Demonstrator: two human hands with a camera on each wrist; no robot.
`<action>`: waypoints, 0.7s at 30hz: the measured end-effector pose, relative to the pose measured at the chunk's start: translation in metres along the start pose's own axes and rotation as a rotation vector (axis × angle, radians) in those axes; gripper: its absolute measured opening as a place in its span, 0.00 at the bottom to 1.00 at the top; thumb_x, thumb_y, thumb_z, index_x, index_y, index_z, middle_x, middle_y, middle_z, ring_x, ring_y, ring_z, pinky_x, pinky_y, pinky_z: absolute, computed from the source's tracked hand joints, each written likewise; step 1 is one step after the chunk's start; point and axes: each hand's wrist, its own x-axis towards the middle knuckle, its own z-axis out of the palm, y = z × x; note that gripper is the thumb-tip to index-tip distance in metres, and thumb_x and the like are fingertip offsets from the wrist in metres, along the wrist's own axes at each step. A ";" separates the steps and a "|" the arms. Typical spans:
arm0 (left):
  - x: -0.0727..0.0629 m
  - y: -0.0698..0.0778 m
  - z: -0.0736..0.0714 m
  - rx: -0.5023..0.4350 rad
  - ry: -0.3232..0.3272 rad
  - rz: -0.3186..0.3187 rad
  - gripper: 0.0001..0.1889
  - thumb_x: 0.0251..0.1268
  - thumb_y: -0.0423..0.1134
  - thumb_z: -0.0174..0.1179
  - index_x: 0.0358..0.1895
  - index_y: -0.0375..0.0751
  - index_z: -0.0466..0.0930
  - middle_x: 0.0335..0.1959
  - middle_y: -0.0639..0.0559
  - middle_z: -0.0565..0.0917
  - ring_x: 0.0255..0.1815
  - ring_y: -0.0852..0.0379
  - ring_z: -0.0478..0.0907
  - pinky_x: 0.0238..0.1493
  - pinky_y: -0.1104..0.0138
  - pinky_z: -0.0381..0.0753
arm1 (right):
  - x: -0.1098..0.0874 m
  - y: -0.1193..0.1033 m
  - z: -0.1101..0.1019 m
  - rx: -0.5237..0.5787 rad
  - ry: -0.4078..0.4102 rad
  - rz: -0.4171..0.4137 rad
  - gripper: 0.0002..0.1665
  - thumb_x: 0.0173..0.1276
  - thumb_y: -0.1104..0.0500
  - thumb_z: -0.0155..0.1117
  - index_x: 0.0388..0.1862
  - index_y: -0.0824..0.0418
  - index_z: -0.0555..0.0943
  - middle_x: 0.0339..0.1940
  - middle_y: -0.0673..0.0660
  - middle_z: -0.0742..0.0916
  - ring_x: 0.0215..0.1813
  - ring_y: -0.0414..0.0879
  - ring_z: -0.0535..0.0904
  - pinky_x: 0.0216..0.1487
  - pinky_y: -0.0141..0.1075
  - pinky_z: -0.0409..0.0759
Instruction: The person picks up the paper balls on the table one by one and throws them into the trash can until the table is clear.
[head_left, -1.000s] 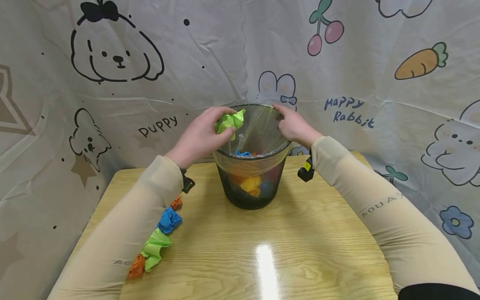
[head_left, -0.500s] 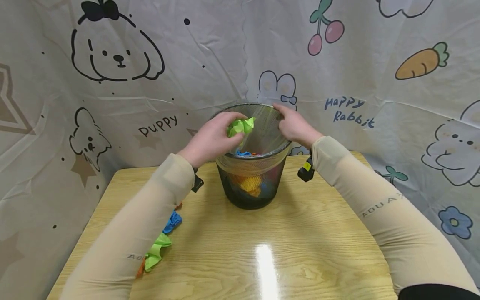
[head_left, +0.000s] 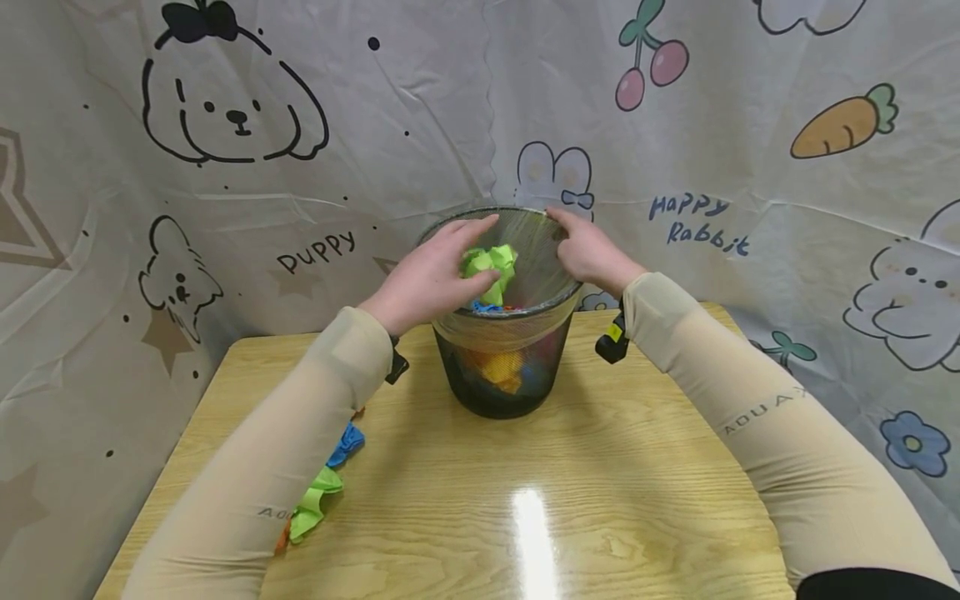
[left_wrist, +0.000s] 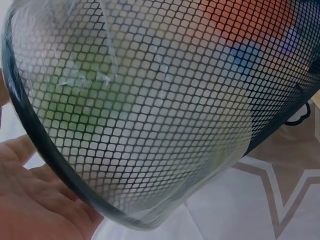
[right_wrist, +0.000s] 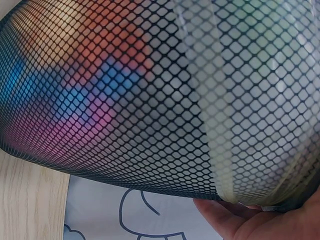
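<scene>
A black mesh wastebasket (head_left: 501, 396) stands on the table, lined with a clear plastic bag (head_left: 536, 333) folded over its rim. My left hand (head_left: 435, 271) is over the left side of its mouth, thumb and fingers spread apart. A crumpled green paper ball (head_left: 495, 271) is inside the mouth, just beyond the thumb; in the left wrist view it shows as a green blur through the mesh. My right hand (head_left: 596, 254) grips the right rim and the bag's edge, index finger along the rim. Blue, orange and yellow crumpled paper (right_wrist: 115, 75) lies lower in the basket.
On the wooden table (head_left: 600, 467), at the left, lie a blue paper ball (head_left: 347, 443) and a green one (head_left: 315, 504), with orange bits partly behind my left sleeve (head_left: 277, 450). A printed curtain (head_left: 420, 100) hangs behind the table.
My left hand has moved right over the basket and its fingers have spread. The green paper ball has left its grip and sits lower inside the mouth. The right hand has stayed put.
</scene>
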 end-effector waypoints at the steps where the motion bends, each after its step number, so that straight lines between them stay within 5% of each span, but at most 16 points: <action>1: 0.000 0.000 -0.001 0.005 -0.003 -0.002 0.38 0.74 0.56 0.59 0.83 0.59 0.55 0.79 0.48 0.62 0.71 0.48 0.69 0.67 0.50 0.71 | 0.000 0.000 0.000 -0.002 -0.001 0.001 0.43 0.72 0.72 0.37 0.86 0.57 0.48 0.85 0.59 0.55 0.83 0.55 0.48 0.80 0.47 0.49; 21: -0.010 -0.015 -0.017 0.039 0.074 -0.026 0.38 0.75 0.61 0.54 0.83 0.58 0.54 0.82 0.49 0.57 0.80 0.44 0.55 0.75 0.46 0.58 | -0.001 0.000 -0.001 0.002 -0.006 0.005 0.43 0.73 0.71 0.37 0.86 0.55 0.47 0.85 0.58 0.54 0.83 0.55 0.46 0.80 0.48 0.49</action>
